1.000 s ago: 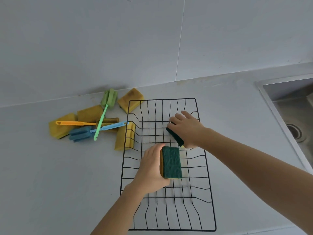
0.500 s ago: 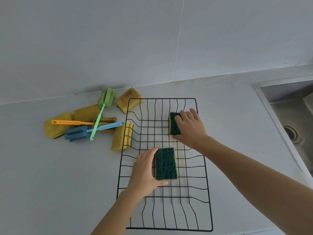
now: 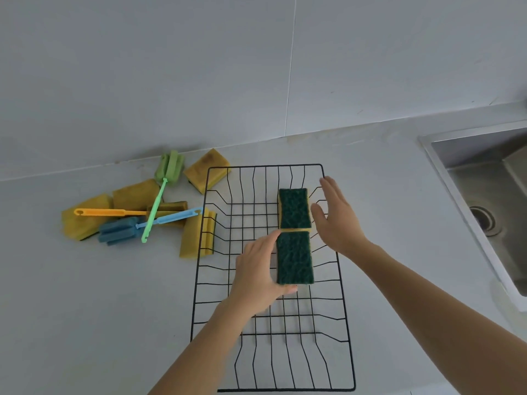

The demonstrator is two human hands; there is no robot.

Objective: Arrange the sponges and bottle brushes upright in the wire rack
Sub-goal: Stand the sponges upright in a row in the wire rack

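Sponge (image 3: 295, 258) gripped by left hand (image 3: 258, 276) fingers (image 3: 268, 240).

head cam: single view, worn on person | faces forward and down over countertop (image 3: 385, 172) toward wall (image 3: 256, 67) | close range, wire rack (image 3: 338, 269) centre frame | sink (image 3: 484, 178) cut off at right edge
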